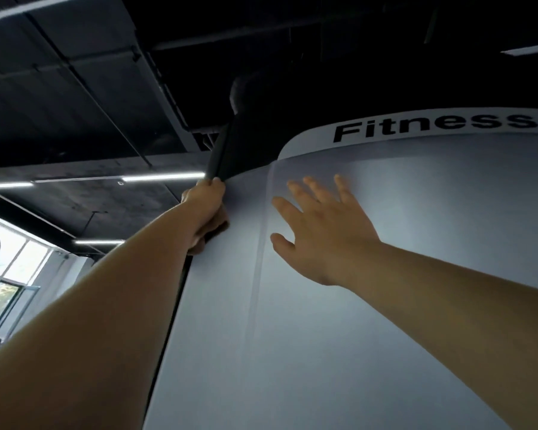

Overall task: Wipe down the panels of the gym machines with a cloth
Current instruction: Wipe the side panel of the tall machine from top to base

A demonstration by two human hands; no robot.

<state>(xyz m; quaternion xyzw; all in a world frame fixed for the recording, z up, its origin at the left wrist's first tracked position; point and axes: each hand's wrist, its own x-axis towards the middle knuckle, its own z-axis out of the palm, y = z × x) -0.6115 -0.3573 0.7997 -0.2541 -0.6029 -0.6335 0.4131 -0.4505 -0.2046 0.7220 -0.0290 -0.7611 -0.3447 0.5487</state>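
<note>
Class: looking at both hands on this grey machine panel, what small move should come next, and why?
Probably sweep the right hand down the grey panel: it lies flat and spread just under the Fitness strip, while the left hand grips the panel's edge. No cloth is visible.

The view looks steeply up a pale grey panel (339, 336) topped by a white band reading "Fitness" (435, 127). The left hand (204, 217) grips the panel's left edge, fingers curled round it, just below a dark bar (219, 153). The right hand (320, 226) lies on the panel, fingers spread and straight. Ceiling lights (163, 177) and a window (10, 274) show at left.
</note>
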